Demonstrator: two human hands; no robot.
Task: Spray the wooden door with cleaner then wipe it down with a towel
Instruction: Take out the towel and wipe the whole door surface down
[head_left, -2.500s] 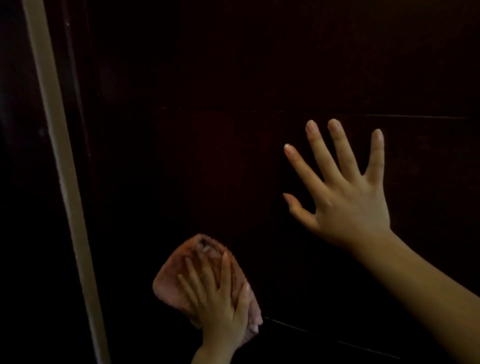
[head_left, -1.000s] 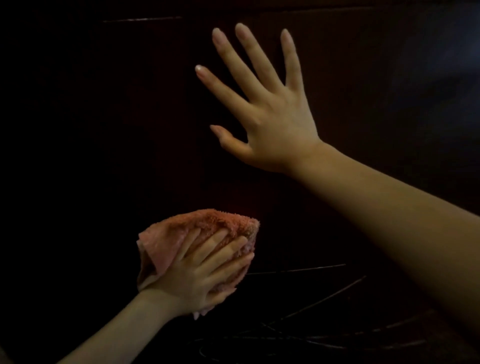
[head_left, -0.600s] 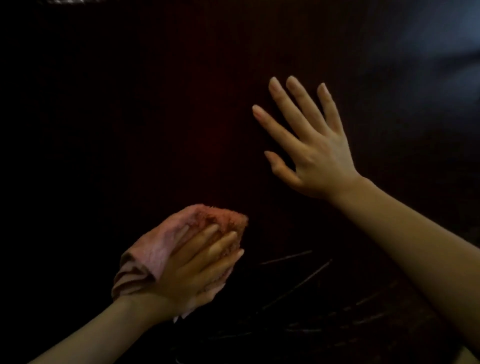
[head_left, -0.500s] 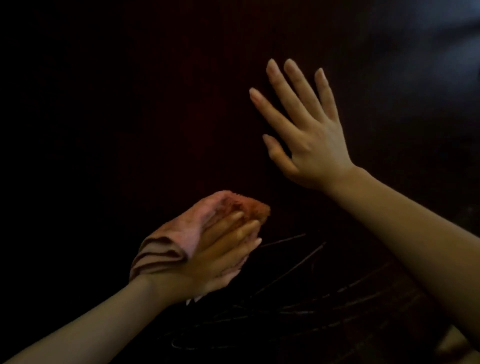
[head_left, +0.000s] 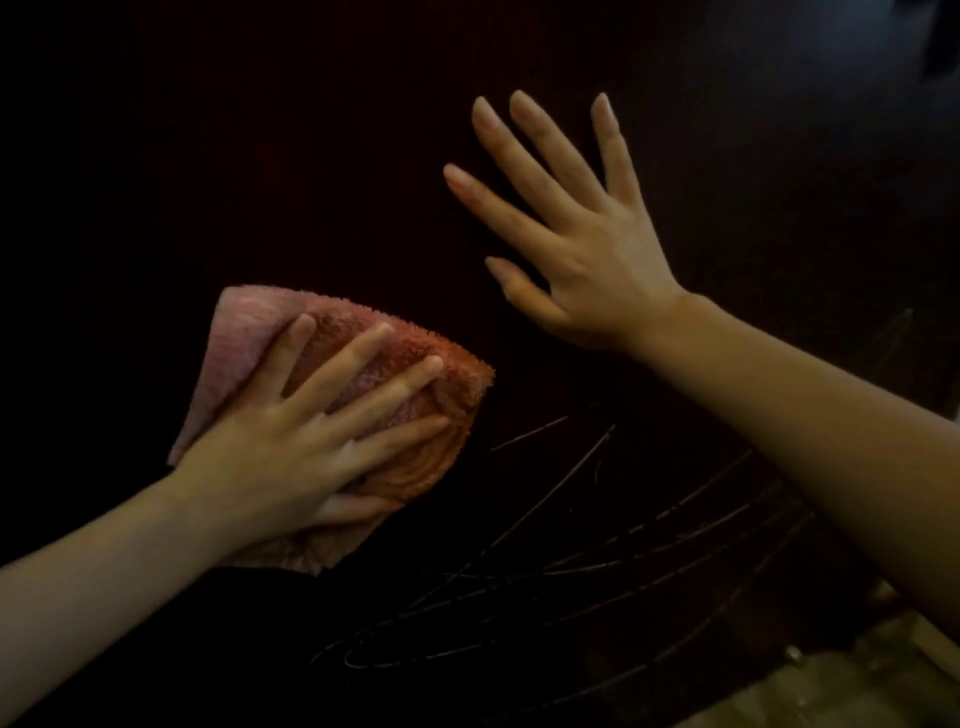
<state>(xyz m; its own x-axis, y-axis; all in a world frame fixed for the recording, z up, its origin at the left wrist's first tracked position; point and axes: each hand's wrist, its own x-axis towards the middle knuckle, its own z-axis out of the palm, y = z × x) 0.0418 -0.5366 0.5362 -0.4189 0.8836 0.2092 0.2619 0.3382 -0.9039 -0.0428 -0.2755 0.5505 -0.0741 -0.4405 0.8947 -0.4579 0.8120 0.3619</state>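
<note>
The dark wooden door fills nearly the whole head view and is dimly lit. My left hand presses a folded pink-orange towel flat against the door at lower left, fingers spread over the cloth and thumb tucked under its lower edge. My right hand rests flat on the door up and to the right of the towel, fingers spread, holding nothing. No spray bottle is in view.
Thin curved scratch lines mark the door's lower part below and right of the towel. A strip of pale floor shows at the bottom right corner. A faint bluish sheen lies on the door at top right.
My left hand has slid the towel across the door and now lies flatter, with fingers spread wider. My right hand stays planted on the door. The view has tilted lower down the door.
</note>
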